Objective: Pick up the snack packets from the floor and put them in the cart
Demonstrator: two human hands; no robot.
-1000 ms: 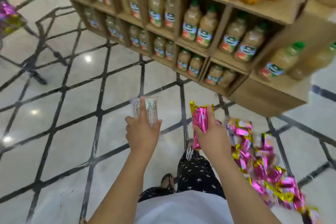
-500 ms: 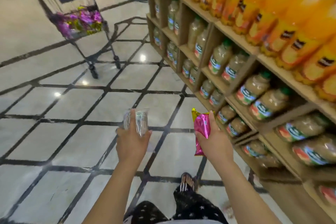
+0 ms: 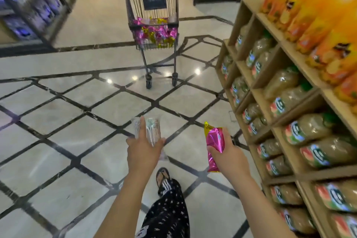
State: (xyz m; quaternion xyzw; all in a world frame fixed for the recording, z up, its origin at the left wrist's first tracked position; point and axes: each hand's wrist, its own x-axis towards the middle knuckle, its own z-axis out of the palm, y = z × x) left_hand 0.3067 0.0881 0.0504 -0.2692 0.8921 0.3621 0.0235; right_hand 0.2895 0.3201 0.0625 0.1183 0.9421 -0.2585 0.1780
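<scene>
My left hand point(image 3: 144, 150) grips a silvery snack packet point(image 3: 152, 129), held out in front of me with its pale back side showing. My right hand point(image 3: 228, 155) grips a shiny pink packet point(image 3: 214, 142) with a gold top end. Both hands are at waist height over the floor. The wire shopping cart point(image 3: 154, 11) stands straight ahead, a few steps away, with a heap of pink and gold packets point(image 3: 156, 34) in its basket. No packets on the floor are in view.
A wooden shelf unit point(image 3: 270, 87) of juice bottles runs along my right side, close to my right arm. Another shelf point(image 3: 32, 9) stands at the far left. Marble floor point(image 3: 81, 106) with dark diagonal lines lies between me and the cart. My leg and sandal point(image 3: 164, 177) show below.
My view has swung left from the pile of packets on the floor to face the cart, which now stands straight ahead and nearer. Both hands still hold their packets.
</scene>
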